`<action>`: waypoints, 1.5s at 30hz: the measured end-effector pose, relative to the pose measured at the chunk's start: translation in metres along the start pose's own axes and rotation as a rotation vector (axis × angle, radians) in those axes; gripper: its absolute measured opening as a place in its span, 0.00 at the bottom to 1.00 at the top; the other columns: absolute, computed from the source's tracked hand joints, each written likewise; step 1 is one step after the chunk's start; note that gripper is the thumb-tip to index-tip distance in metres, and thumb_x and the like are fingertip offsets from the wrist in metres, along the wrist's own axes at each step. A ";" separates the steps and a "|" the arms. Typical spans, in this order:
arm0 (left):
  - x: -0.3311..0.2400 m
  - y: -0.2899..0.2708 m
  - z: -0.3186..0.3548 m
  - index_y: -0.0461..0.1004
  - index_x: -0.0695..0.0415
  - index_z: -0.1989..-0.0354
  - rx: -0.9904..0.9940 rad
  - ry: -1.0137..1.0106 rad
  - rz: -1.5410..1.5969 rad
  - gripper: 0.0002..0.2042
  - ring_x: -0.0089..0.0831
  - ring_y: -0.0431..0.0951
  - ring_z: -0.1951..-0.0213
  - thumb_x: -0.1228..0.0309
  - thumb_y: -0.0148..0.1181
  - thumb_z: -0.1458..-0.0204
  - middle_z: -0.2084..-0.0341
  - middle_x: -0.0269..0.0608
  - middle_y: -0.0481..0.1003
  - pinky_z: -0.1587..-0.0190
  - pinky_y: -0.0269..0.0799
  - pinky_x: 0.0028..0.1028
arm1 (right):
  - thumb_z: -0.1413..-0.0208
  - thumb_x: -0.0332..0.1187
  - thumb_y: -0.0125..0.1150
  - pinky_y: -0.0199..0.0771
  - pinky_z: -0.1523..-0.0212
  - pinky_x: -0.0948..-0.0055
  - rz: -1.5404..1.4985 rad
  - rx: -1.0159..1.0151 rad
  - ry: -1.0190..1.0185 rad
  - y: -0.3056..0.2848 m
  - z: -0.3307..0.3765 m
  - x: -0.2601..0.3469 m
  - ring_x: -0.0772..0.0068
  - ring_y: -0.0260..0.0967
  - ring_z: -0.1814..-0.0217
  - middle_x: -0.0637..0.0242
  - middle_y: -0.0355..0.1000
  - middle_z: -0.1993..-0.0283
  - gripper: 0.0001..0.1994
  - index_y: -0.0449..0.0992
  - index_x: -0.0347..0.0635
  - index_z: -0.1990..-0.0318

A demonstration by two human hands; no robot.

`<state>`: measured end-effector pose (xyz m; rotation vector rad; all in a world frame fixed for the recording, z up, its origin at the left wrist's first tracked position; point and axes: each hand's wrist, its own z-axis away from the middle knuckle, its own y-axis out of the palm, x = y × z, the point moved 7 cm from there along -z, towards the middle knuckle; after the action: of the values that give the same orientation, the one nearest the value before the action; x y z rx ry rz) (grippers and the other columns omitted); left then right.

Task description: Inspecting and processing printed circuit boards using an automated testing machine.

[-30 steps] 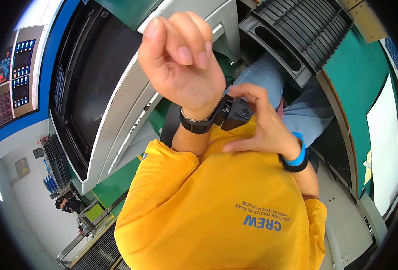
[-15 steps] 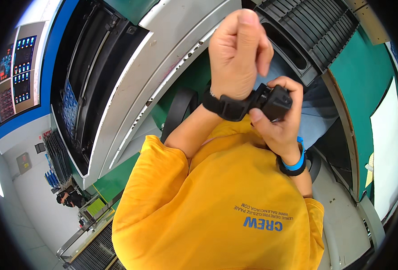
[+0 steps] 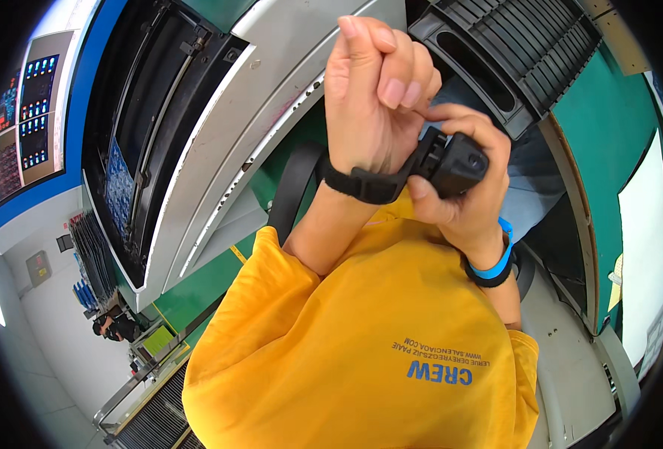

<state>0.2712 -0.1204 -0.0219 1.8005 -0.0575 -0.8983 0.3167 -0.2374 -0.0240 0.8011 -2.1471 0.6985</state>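
My left hand [image 3: 376,97] is raised in front of me and curled into a loose fist with nothing in it. A black strap [image 3: 361,185] runs around its wrist. My right hand [image 3: 462,198] grips a small black boxy device [image 3: 457,163] joined to that strap, thumb under it and fingers over the top. A blue and black band [image 3: 496,266] sits on my right wrist. My yellow shirt [image 3: 361,359] fills the lower part of the view.
A large grey and green machine [image 3: 219,127] with an open dark bay stands on the left. A black ribbed tray [image 3: 526,45] is at the top right. A lit control panel [image 3: 24,112] hangs far left. White sheet [image 3: 646,247] lies right; a distant person [image 3: 118,325] lower left.
Both hands rose and shifted right in the view. My left wrist turned and the fist tightened. My right hand moved from beside the wrist to gripping the black device more fully.
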 end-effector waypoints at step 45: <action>0.067 -0.045 0.073 0.68 0.58 0.72 0.856 -0.237 -1.753 0.07 0.46 0.72 0.71 0.73 0.55 0.62 0.76 0.46 0.72 0.69 0.67 0.36 | 0.62 0.24 0.69 0.63 0.77 0.78 0.157 0.259 0.210 0.011 0.031 -0.005 0.75 0.62 0.77 0.66 0.66 0.73 0.10 0.75 0.39 0.70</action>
<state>0.2592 -0.1887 -0.1063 2.2519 1.3557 -2.5555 0.2978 -0.2503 -0.0484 0.6620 -1.9665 1.1097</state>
